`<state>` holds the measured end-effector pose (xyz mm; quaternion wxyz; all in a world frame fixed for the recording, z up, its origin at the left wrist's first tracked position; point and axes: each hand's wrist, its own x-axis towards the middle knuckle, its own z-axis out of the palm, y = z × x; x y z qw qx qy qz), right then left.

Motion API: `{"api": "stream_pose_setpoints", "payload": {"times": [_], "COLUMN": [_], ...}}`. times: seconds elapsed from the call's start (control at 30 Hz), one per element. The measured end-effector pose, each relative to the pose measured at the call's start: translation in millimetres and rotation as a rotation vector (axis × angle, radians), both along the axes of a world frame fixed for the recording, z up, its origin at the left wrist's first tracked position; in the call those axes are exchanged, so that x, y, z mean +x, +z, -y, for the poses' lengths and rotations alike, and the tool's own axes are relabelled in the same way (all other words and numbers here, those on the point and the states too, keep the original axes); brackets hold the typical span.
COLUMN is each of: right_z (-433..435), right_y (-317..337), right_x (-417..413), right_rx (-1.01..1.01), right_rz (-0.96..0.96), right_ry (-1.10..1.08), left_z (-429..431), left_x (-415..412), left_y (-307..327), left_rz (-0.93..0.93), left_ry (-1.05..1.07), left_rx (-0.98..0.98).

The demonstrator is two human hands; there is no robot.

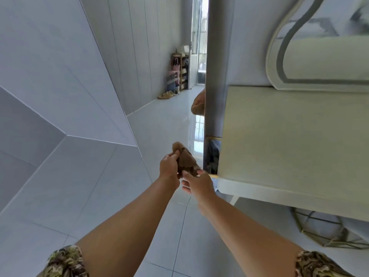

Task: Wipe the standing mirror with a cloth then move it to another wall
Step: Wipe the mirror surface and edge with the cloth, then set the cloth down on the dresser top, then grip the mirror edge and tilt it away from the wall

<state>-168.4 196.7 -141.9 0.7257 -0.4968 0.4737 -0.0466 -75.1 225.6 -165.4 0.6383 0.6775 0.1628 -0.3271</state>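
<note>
Brown cloth is pinched in the grip of both the left hand and right hand.

brown cloth, camouflage sleeves

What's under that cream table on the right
Under the cream table, a gold wire-frame object sits on the tiled floor, and one pale table leg shows. The tabletop hides the rest of the space beneath it.
</note>
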Motion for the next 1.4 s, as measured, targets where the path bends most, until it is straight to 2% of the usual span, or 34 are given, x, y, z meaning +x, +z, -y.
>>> {"api": "stream_pose_setpoints", "payload": {"times": [0.17,0.37,0.5,0.63,0.9,1.03,1.13,1.27,1.4], "right_z": [41.1,82.0,109.2,131.1,173.4,212.6,229.8,246.0,263.8], "right_y": [70.5,115.9,145.3,167.7,195.9,223.2,227.2,236.9,261.1], "right_x": [-26.1,-47.0,-58.0,-62.8,-36.8,-11.0,-0.5,20.2,47.7], "right_rx": [-0.03,-0.048,-0.121,-0.202,-0.359,-0.43,-0.465,-0.502,-0.49], "right_rz": [0.066,0.055,-0.005,-0.082,-0.164,-0.195,-0.248,-0.21,-0.117], "right_ry": [0.022,-0.075,-0.073,-0.056,-0.166,-0.087,-0.029,0.066,0.181], "left_z": [16.9,45.2,64.0,77.5,122.3,157.5,163.5,165.0,165.3], "left_x": [-24.2,-34.4,-33.8,-29.4,-10.8,8.6,16.3,32.5,55.3], "left_y": [65.7,122.7,157.4,185.1,224.4,240.6,252.0,267.1,292.2], "left_rz": [-0.02,0.035,0.064,0.012,-0.03,0.043,0.123,0.223,0.272], "left_ry": [-0.101,-0.34,-0.451,-0.545,-0.568,-0.675,-0.715,-0.8,-0.75], "left_rx": [-0.05,-0.019,0.017,0.054,-0.095,-0.097,-0.002,0.108,0.155]}}
